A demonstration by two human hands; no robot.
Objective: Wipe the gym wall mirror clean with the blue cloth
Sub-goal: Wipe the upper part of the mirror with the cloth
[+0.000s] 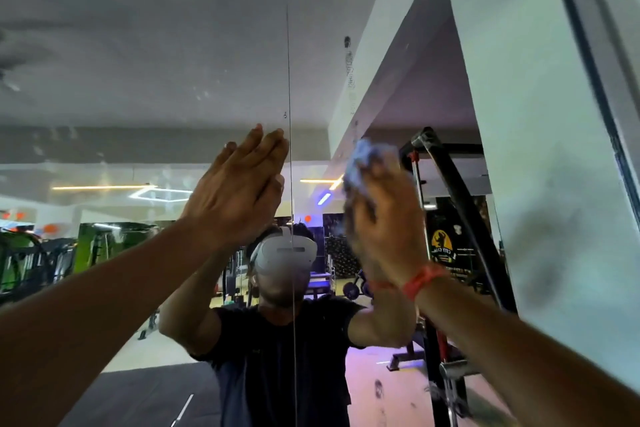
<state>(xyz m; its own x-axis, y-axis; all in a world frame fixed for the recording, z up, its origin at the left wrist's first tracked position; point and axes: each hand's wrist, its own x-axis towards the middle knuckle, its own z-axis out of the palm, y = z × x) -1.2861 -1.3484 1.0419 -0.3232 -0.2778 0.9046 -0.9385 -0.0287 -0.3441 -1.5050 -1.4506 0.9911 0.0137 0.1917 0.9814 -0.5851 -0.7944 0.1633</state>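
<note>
Glass fills almost the whole view: the gym wall mirror (138, 62) stands directly ahead, made of panels that meet at a thin vertical seam (290, 80), with a dark frame edge (588, 62) at the far right. Faint smudges and spots show on the upper left panel and along the reflected beam, so cleaning is judged incomplete there. The person's reflection, with dim gym equipment behind it, occupies the lower centre. The left hand (239, 191) is laid flat against the glass just left of the seam, fingers straight and together, holding nothing; this is judged a bracing contact to steady the body while the other arm works. The right hand (384, 229) is raised on the panel right of the seam and grasps the blue cloth (367, 163), which is bunched under its fingers and shows above the fingertips, pressed to or very near the glass; blur prevents confirming contact. A red band (422, 282) circles the right wrist.
</note>
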